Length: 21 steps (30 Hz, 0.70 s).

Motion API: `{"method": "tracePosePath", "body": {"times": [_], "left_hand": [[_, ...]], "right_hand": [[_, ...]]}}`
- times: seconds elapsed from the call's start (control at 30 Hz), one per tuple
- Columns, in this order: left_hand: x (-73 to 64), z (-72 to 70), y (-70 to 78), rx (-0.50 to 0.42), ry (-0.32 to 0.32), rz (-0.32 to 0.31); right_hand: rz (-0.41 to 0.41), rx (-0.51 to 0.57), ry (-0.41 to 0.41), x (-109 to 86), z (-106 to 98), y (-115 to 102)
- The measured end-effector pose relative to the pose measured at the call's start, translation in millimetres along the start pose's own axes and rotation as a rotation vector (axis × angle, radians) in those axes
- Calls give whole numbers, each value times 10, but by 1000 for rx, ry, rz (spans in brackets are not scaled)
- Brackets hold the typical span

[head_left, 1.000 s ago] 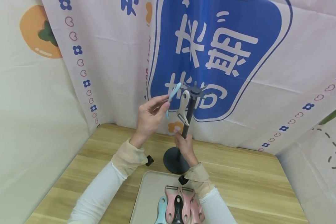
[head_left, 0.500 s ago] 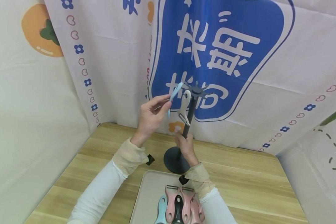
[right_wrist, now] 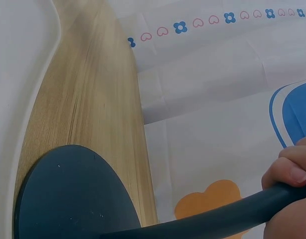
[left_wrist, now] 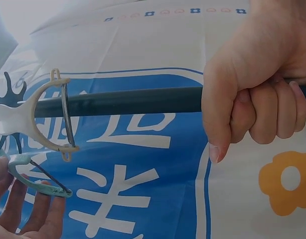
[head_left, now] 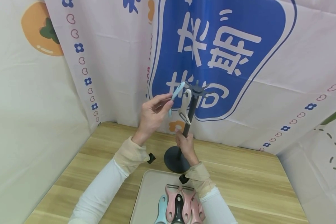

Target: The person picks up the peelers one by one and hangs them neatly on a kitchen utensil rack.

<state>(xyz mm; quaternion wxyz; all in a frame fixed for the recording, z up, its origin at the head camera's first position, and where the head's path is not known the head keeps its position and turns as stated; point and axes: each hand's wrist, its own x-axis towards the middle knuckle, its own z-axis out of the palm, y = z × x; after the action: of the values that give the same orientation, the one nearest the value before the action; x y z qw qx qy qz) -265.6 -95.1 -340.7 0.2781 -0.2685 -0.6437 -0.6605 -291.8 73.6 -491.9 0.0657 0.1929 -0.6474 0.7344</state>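
My left hand (head_left: 154,115) pinches a light blue peeler (head_left: 178,91) between thumb and fingers, its handle end tilted up close to the hooks at the top of a dark rack (head_left: 197,89). The metal blade of this blue peeler (left_wrist: 42,185) shows in the left wrist view. A white peeler (head_left: 185,102) hangs from one hook, blade down, beside the post. Lower on the post, my right hand (head_left: 186,145) grips it with curled fingers. In the right wrist view the post runs from the round base (right_wrist: 73,194) up into that hand.
A beige tray (head_left: 149,183) in front of the rack bears several peelers: pink ones (head_left: 172,199), a black one (head_left: 179,207) and a blue one (head_left: 162,208). The wooden table (head_left: 249,180) ends at a printed cloth (head_left: 123,77) behind the rack.
My left hand and the light blue peeler have shifted slightly right, closer to the rack's hooks. My right hand keeps its grip on the post.
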Motion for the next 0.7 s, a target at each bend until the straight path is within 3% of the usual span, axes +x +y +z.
{"method": "tracePosePath", "body": {"times": [0.47, 0.7], "left_hand": [[-18, 30, -30, -34, -30, -18], [-34, 55, -59, 7, -81, -28]], "right_hand": [[12, -8, 3, 10, 4, -17], [0, -1, 2, 5, 3, -6]]}}
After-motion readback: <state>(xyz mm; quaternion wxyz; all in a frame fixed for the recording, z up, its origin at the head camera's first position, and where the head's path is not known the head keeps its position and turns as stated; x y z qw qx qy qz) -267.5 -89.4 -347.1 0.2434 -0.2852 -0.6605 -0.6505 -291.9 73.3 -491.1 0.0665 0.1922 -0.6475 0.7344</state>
